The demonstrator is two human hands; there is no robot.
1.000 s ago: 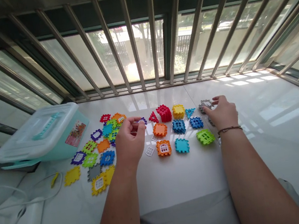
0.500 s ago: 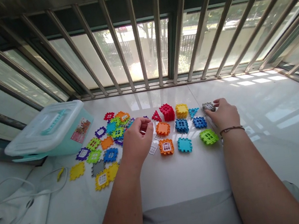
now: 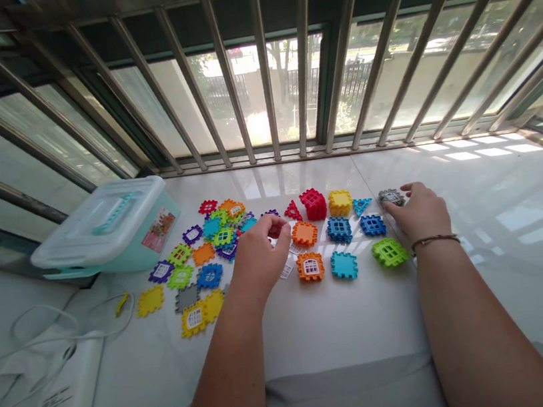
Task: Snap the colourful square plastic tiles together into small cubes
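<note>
As the left hand (image 3: 262, 259) curls, the right hand (image 3: 419, 215) lies palm-down.

Whether the left hand (image 3: 259, 262) holds anything is hidden by its own curled fingers.

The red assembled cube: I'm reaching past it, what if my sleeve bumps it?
The red cube is probably light for its size: its walls look like thin latticed plastic. With flat faces it would likely slide on the glossy white surface rather than roll. Its panels seem joined only by notched edges, so a hard knock might pop one loose.
</note>
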